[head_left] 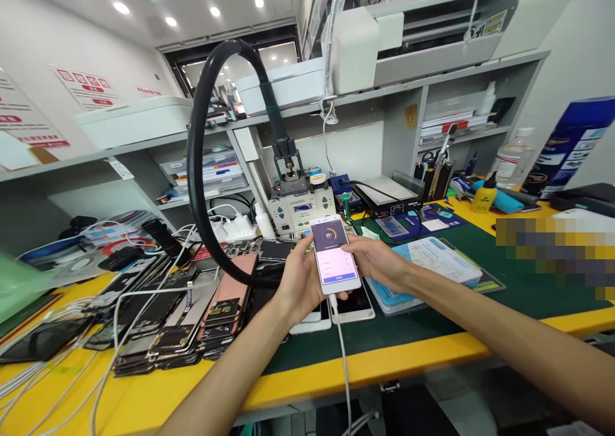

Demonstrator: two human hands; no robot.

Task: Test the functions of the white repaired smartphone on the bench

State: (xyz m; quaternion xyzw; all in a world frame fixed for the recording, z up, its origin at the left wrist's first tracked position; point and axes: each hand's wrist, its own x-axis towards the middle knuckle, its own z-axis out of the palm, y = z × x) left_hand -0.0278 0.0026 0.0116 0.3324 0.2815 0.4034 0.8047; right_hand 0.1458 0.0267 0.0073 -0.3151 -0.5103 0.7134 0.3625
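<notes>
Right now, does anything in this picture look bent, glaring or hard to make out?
In the head view, the shelf slants and the blue can leans outward, probably from a wide lens; the ceiling lights burn out to white spots; the phone has a lit screen whose small text is too fine to read; a blocky patch hides detail at right.

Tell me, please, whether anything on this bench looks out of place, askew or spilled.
I see no spill, but the left side of the yellow bench looks untidy: white cables straggle loosely across it and over the uneven stacks of phone panels. The held white phone shows no obvious damage.
</notes>
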